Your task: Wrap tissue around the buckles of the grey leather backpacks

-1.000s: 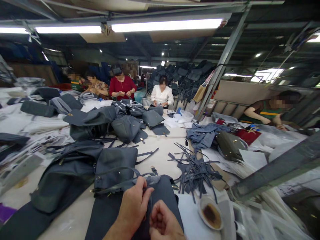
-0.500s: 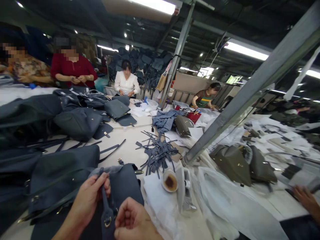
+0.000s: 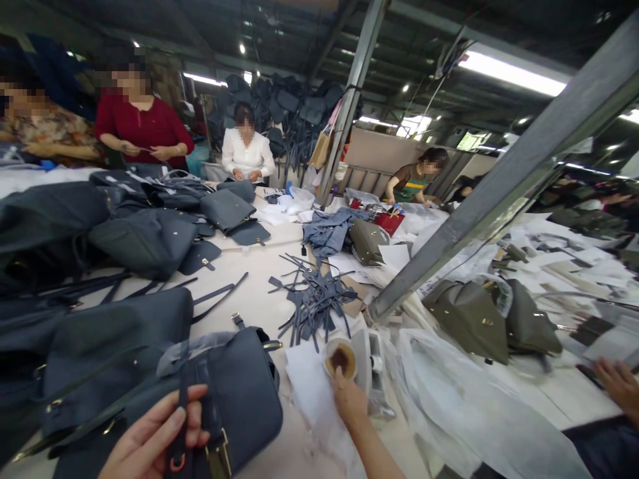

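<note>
My left hand is at the lower left, its fingers closed around a dark strap with a small ring at its end. The strap belongs to a slate-blue leather handbag, which lies in front of me with a brass buckle at its lower edge. A crumpled translucent wrap lies along the bag's top. My right hand has its fingertips at the rim of a small cup holding brown residue. The cup stands on white paper. Whether those fingers hold anything is hidden.
A tangle of blue-grey leather straps lies beyond the cup, among several slate bags on the white table. A steel post slants across the right. Olive bags sit on white plastic, and a co-worker's hand shows at the lower right.
My right hand has left the bag and moved to the cup. The bag now shows more of its face and buckle, my left hand has shifted left with the strap, and the view has turned slightly.
</note>
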Tool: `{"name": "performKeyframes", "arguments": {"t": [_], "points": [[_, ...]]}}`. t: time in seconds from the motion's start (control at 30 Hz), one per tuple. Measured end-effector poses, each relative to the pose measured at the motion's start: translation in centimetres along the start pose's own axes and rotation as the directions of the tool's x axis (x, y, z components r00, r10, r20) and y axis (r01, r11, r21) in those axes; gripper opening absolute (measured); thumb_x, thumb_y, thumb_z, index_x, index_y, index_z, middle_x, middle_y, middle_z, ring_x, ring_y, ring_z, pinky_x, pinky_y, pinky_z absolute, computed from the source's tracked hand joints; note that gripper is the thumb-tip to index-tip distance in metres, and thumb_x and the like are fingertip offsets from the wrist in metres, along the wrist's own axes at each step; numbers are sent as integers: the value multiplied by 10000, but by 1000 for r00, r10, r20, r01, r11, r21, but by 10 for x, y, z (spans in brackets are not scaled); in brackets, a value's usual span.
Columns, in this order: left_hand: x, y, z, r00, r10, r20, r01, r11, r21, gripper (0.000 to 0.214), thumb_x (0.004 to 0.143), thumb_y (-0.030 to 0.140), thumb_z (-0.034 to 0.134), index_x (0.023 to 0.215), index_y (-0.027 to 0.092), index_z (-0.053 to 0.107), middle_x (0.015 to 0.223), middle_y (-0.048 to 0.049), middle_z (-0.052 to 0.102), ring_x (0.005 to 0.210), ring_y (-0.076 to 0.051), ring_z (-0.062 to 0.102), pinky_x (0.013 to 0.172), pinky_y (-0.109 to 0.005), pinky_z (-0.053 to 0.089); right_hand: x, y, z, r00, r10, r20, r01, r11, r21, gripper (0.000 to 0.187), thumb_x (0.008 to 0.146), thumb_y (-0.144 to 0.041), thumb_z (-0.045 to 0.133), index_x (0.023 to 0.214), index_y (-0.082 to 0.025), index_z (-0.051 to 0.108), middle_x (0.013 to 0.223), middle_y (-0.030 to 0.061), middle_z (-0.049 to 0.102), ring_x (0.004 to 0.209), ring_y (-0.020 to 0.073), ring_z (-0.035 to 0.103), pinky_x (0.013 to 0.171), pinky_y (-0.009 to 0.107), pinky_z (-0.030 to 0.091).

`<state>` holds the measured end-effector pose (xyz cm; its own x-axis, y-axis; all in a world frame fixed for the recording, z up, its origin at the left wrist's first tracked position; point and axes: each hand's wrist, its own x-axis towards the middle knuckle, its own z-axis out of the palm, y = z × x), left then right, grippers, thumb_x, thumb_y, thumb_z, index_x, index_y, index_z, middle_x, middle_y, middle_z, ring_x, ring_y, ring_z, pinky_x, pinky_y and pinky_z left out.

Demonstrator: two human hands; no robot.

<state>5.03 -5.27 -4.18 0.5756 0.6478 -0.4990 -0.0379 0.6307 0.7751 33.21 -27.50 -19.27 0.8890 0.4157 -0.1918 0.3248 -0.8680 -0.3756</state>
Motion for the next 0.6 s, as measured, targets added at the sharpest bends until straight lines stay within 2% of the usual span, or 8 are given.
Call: {"name": "performKeyframes", "arguments": {"t": [0.1,0.2,0.23,0.3,0.37,0.43,0.5,0.6], "points": [[-2,8,2,995,-7,-96,6,1000,-5,529,469,347,910,947,189,747,694,2,684,625,-160,651,614,-210,575,5,5,8,1000,-14,0,14,998,-68,387,914,-240,387,1178,-124,644,843,172,742,808,339,707,713,411,500],[-5,15,6,989,-47,-138,44,999,-25,559,391,328,935,899,184,750,701,-18,715,675,-213,693,645,-246,595,-8,2,15,998,-55,-22,54,996,-77,476,934,-229,314,1366,-110,473,1048,199,710,862,340,699,717,411,502],[-6,17,7,988,-62,-138,58,998,-33,559,383,322,937,890,182,749,724,-29,728,685,-228,701,649,-260,599,-17,1,19,996,-89,-23,87,994,-67,479,933,-236,325,1384,-136,450,1142,188,682,910,325,690,740,395,504],[-8,19,10,988,-84,-131,80,996,-41,537,397,319,933,880,175,746,772,-47,747,685,-239,710,639,-272,603,-38,-2,31,984,-176,-10,175,983,-47,453,895,-282,442,1336,-201,506,1286,143,616,1049,302,641,829,368,493],[-9,20,12,988,-85,-131,81,996,-37,507,423,312,926,874,168,743,793,-52,753,683,-235,715,629,-264,601,-60,-2,44,970,-243,-9,243,970,10,478,782,-278,603,1257,-226,576,1346,131,573,1171,319,561,927,389,452],[-9,21,15,988,-72,-134,69,997,-23,492,434,303,920,869,161,740,777,-50,751,674,-229,716,618,-254,597,-76,2,56,966,-259,-29,260,960,107,457,726,-203,626,1182,-226,625,1313,145,593,1188,337,534,966,437,415],[-9,21,16,990,-51,-135,51,999,-7,488,438,291,915,872,156,735,740,-43,743,662,-223,714,609,-247,592,-83,10,62,967,-251,-47,255,944,211,338,762,-141,542,1056,-233,680,1200,136,656,1115,316,574,950,443,413],[-11,22,17,994,-37,-105,38,999,10,464,485,278,898,899,159,725,747,-38,740,671,-211,712,615,-240,585,-79,21,57,970,-237,-47,239,914,329,211,814,-188,505,844,-242,706,1000,102,713,987,282,616,915,403,425]]}}
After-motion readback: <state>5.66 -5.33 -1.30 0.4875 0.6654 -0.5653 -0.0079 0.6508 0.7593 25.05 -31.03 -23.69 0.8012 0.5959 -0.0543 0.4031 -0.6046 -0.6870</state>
